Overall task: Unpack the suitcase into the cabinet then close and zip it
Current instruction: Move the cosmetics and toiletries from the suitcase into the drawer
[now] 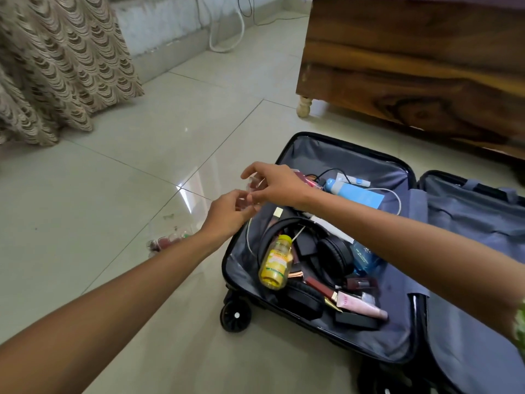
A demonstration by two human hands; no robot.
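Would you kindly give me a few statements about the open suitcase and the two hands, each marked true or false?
1. The suitcase lies open on the tiled floor. True.
2. The yellow bottle stands on the floor outside the suitcase. False: it lies inside the suitcase, on the black headphones.
3. Both the left hand and the right hand hold a small clear item above the suitcase's left edge. True.
4. The suitcase has been emptied. False: a blue tube, a pink tube, cables and other things are in it.
5. The wooden furniture stands beyond the suitcase. True.
6. The right hand grips the pink tube. False: the tube lies untouched in the suitcase.
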